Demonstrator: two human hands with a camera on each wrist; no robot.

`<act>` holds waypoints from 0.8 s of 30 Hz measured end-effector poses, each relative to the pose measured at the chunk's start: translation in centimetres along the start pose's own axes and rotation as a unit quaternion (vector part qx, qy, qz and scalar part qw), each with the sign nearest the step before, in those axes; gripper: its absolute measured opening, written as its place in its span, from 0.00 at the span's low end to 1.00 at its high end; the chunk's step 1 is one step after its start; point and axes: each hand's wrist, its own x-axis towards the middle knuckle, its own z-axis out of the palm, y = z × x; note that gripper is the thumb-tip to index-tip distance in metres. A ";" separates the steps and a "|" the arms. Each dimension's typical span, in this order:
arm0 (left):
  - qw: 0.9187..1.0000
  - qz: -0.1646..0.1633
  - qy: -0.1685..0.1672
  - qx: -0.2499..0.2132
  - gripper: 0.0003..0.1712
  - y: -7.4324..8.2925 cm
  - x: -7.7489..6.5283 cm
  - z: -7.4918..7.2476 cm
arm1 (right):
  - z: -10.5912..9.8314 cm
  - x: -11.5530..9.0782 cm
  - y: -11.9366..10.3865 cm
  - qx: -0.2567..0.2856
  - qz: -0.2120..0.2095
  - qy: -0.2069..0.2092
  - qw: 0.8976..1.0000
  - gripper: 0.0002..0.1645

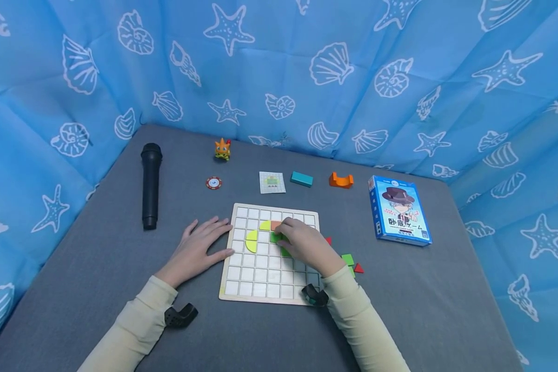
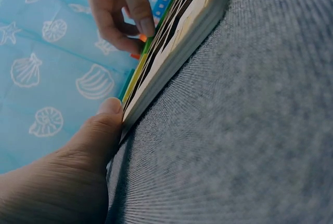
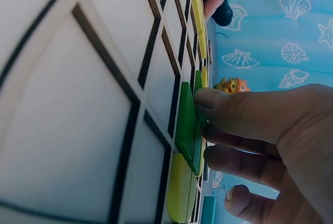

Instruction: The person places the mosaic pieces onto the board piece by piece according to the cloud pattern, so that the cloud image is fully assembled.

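The person's right hand (image 1: 303, 242), thumb and fingers curled, had its grip on a green tile (image 1: 275, 237) in the upper middle of the gridded board (image 1: 246, 274) — another green tile (image 3: 183, 122) lay just beside it. The left hand (image 1: 197, 249) had a loose grip, its fingers spread, thumb and fingertips at the board's left edge. Yellow pieces (image 1: 251, 241) sat left of the gripped tile, an orange-brown tile (image 1: 274, 225) just beyond it. A red triangle (image 1: 359, 268) lay right of the board on the table (image 1: 260, 336). Beyond the board were a printed card (image 1: 272, 183), a teal block (image 1: 301, 179) and an orange block (image 1: 341, 181) — a black microphone (image 1: 151, 186) lay to the left.
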 end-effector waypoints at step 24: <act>1.000 0.004 0.005 -0.001 0.38 -0.1 -0.1 0.1 | -0.8 -0.5 0.4 0.054 -0.006 -0.004 0.998 0.11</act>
